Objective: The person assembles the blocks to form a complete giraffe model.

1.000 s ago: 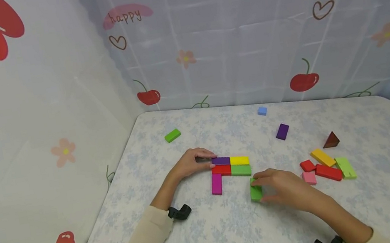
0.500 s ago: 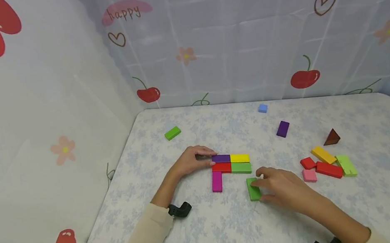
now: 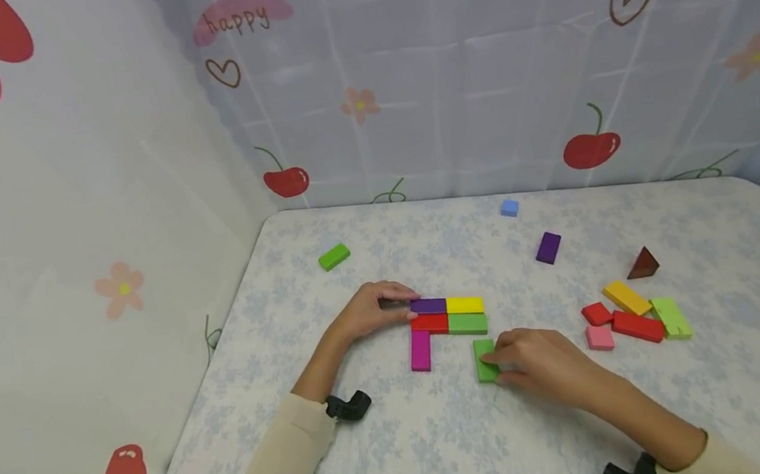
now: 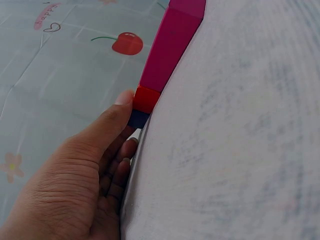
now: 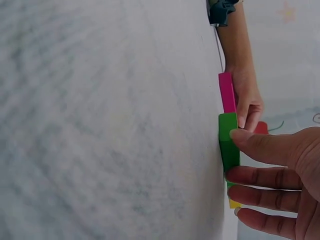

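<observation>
Left hand is in a narrow pinch on the flat purple rectangular block, probably wood, at its left end; far fingertips are hidden. Similar magenta rectangular block juts off the group's near side. Then a green rectangular block, half covered by the right hand pinching it, thumb and fingers slightly apart. Looks like an aligning step; next probably needs a gentle nudge, cluster held steady.

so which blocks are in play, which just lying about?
Likely used: joined purple block, yellow block, red block, joined green block, magenta block, held green block
Likely loose: far green block, blue block, far purple block, brown wedge, right cluster
</observation>
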Demonstrator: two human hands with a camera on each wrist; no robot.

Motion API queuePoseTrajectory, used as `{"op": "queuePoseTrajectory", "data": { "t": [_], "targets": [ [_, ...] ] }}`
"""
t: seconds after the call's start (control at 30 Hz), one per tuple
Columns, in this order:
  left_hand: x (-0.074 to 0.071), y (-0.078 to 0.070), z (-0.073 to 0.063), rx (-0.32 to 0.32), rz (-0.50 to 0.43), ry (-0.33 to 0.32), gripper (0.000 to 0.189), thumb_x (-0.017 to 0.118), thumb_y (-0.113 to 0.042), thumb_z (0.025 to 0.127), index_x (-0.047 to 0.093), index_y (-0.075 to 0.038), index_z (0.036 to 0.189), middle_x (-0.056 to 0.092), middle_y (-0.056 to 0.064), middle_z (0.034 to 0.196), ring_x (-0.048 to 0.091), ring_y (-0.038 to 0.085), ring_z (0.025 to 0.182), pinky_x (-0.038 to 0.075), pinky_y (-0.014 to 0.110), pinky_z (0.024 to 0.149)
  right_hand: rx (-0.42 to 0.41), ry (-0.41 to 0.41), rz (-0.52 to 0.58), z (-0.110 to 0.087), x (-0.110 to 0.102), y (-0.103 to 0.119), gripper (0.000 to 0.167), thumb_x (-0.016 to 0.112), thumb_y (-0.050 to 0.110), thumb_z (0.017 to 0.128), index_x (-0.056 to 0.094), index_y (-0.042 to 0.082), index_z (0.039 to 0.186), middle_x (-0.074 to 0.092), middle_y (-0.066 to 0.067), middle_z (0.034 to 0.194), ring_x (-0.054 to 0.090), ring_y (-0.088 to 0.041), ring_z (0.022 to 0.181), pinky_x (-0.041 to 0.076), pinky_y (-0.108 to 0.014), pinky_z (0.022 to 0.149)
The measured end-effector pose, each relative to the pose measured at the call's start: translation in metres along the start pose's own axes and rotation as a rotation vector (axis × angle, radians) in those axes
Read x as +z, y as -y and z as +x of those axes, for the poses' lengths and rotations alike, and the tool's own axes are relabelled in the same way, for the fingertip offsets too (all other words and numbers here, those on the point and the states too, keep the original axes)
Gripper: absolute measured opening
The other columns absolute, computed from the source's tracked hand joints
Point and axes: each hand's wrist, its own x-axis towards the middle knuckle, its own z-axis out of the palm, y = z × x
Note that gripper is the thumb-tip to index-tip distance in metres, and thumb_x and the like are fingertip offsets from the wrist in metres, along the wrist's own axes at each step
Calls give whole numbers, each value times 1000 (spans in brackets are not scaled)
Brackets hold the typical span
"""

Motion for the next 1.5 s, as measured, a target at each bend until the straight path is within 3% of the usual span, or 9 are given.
{"op": "queuePoseTrajectory", "data": {
  "t": [0.33,0.63,0.97,1.27,1.5],
  "targets": [
    [1,0,0,-6,-10,-20,34,84,-17,85,78,-15,119,73,-1,119,62,15,116,47,38,105,31,-16,-25,6,0,1,37,86,22,82,78,13,118,72,3,98,63,-9,82,54,-27,65],
    [0,-16,-3,36,5,-25,34,80,-4,87,74,0,120,71,15,121,63,27,118,48,42,105,39,-22,-25,9,0,-1,37,86,22,82,78,15,118,72,3,97,63,-9,80,55,-27,65],
    [2,3,0,14,-9,-10,35,84,-18,86,78,-16,120,72,-2,120,62,14,116,47,36,105,55,-25,-30,9,3,-1,37,86,23,82,78,16,117,72,4,98,65,-9,82,56,-29,67],
    [0,5,0,27,-19,-4,35,83,-20,87,77,-18,121,72,-6,119,62,11,116,48,33,104,77,-18,-29,11,3,-2,37,85,24,84,78,16,119,72,3,100,65,-10,82,57,-30,69],
    [0,5,-1,22,-22,3,35,83,-20,87,77,-18,121,72,-8,119,62,9,115,48,31,104,109,60,94,5,-16,-10,47,83,30,86,72,16,129,73,7,101,64,-9,84,54,-25,69]
  ]
}}
